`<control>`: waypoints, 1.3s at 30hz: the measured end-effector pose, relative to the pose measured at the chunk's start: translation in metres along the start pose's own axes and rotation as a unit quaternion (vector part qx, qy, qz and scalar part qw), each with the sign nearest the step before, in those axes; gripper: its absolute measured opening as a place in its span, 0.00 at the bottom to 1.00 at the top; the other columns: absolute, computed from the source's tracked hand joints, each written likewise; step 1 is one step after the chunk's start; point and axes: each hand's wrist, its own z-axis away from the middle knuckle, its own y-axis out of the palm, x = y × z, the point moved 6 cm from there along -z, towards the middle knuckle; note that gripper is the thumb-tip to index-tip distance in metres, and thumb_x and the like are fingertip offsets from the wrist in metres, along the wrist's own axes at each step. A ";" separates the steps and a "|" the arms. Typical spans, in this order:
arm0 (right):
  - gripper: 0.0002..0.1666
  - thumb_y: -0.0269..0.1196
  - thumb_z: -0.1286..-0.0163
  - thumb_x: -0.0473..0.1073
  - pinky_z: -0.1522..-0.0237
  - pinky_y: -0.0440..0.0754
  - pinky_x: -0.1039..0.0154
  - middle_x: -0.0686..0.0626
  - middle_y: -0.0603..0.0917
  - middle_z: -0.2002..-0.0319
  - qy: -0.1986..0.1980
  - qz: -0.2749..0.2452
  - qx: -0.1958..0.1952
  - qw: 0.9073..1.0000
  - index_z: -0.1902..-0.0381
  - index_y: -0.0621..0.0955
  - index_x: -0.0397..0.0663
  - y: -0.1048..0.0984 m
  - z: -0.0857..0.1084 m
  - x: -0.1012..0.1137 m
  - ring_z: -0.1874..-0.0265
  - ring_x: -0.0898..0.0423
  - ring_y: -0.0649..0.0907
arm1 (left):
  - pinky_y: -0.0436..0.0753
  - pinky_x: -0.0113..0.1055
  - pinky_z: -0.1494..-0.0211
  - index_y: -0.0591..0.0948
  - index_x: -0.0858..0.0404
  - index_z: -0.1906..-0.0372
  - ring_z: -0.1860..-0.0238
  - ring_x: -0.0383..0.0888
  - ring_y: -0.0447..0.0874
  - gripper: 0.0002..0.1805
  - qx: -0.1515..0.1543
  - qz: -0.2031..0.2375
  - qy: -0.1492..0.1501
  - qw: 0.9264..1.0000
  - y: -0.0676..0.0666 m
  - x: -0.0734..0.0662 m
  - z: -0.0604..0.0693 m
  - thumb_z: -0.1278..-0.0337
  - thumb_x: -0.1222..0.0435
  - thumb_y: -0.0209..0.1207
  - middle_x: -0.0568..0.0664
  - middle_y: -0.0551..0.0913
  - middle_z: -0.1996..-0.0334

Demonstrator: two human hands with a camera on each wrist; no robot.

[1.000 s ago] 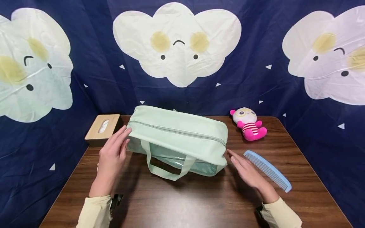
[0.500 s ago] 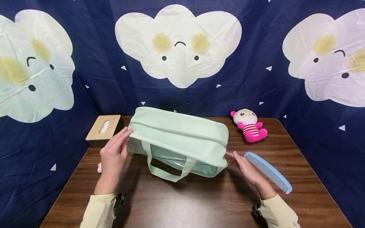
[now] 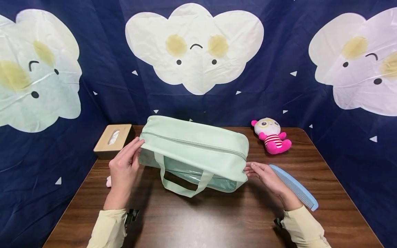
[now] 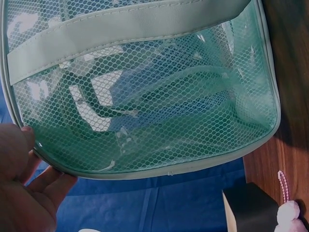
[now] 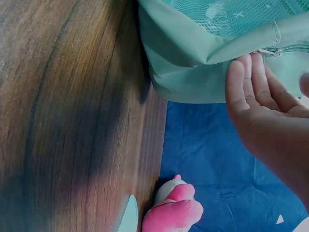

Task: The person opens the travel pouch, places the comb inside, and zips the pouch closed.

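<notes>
In the head view a mint-green toiletry bag (image 3: 195, 137) stands on the table, its zipped top up and its clear mesh side and strap handle (image 3: 178, 187) toward me. My left hand (image 3: 124, 165) grips the bag's left end; in the left wrist view its thumb and fingers (image 4: 55, 183) sit at the rim. My right hand (image 3: 266, 177) is at the other end with the fingers nearly straight. In the right wrist view those fingertips touch the end panel by the zipper pull (image 5: 264, 51), and the thumb stands apart. The zipper (image 3: 192, 143) looks closed along the top.
A tissue box (image 3: 113, 139) with a wooden lid stands back left. A pink fluffy charm on a beaded strand (image 4: 288, 212) lies near it. A blue comb (image 3: 294, 187) lies beside the right hand, and a pink plush toy (image 3: 273, 136) behind. Navy cloth encloses the table.
My right hand has turned and shifted in against the bag's right end, now partly covering the comb. The left hand's hold and the bag stay nearly as they were.
</notes>
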 end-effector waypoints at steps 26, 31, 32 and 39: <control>0.18 0.55 0.25 0.28 0.59 0.88 0.64 0.50 0.90 0.65 0.070 -0.002 -0.026 0.997 0.48 0.74 0.09 -0.006 -0.003 0.006 0.68 0.64 0.87 | 0.66 0.13 0.37 0.89 0.66 0.51 0.51 0.61 0.90 0.17 -0.012 -0.006 0.001 1.000 0.001 0.000 -0.001 0.43 0.83 0.65 0.60 0.89 0.50; 0.19 0.55 0.25 0.27 0.61 0.88 0.64 0.52 0.90 0.65 0.064 -0.034 -0.017 0.997 0.47 0.73 0.07 -0.009 0.001 0.010 0.68 0.63 0.88 | 0.66 0.13 0.37 0.90 0.66 0.52 0.52 0.62 0.90 0.17 -0.017 -0.005 0.004 1.000 0.001 -0.001 -0.002 0.42 0.83 0.64 0.60 0.89 0.51; 0.20 0.55 0.25 0.27 0.61 0.88 0.65 0.52 0.90 0.65 0.061 -0.039 -0.017 0.997 0.47 0.73 0.07 -0.010 0.002 0.012 0.68 0.63 0.88 | 0.66 0.13 0.37 0.90 0.67 0.52 0.52 0.62 0.90 0.17 -0.016 -0.005 0.003 1.000 0.001 0.000 -0.002 0.42 0.83 0.64 0.61 0.89 0.51; 0.21 0.54 0.25 0.27 0.62 0.87 0.67 0.52 0.90 0.66 0.062 -0.044 -0.021 0.997 0.46 0.71 0.05 -0.011 0.004 0.024 0.68 0.62 0.88 | 0.66 0.13 0.37 0.90 0.67 0.52 0.52 0.62 0.90 0.17 -0.019 -0.003 -0.002 1.000 0.002 0.000 -0.001 0.42 0.84 0.64 0.60 0.89 0.51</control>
